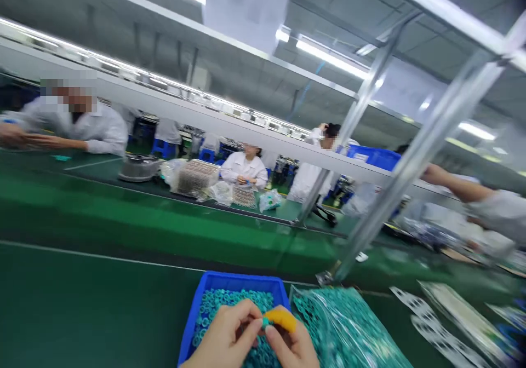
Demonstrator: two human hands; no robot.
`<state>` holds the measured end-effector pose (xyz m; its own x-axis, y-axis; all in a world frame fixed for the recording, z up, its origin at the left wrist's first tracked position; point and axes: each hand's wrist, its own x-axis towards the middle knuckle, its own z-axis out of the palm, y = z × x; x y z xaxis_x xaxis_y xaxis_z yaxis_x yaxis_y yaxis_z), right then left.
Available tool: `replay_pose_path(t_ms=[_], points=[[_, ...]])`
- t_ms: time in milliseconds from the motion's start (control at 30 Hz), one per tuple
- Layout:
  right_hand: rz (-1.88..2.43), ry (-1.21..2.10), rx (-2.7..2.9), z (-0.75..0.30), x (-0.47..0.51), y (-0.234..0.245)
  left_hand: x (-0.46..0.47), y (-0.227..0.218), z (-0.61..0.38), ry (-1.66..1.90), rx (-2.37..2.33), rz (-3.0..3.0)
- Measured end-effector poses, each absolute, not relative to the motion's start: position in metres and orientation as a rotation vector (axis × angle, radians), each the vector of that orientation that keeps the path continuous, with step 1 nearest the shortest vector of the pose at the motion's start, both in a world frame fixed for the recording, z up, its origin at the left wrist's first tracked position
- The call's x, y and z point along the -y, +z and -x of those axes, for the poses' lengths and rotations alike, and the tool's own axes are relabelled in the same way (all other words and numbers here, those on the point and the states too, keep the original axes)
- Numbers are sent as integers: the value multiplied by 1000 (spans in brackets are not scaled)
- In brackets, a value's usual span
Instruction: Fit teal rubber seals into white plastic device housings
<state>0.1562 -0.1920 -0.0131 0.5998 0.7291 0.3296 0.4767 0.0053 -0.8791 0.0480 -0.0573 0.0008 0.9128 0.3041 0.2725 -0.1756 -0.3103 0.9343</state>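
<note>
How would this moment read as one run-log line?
left hand: pinching teal ring | right hand: orange finger cot, pinching same ring | below: blue bin of rings | beside: clear bag of rings

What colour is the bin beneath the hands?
Blue. The bin holds small teal rings; the head view shows it best.
</note>
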Motion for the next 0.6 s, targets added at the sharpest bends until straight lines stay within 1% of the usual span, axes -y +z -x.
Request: replay_pose_path(t_ms=[233, 433, 600], points=[[1758, 254, 994, -111, 210, 41, 61, 13, -22, 522, 153, -1932], [1795, 266, 1005, -81, 221, 57, 64, 29, 4, 608, 270, -2025], [1952, 210, 1053, -67, 228, 62, 58, 46, 25, 622, 299, -2032]])
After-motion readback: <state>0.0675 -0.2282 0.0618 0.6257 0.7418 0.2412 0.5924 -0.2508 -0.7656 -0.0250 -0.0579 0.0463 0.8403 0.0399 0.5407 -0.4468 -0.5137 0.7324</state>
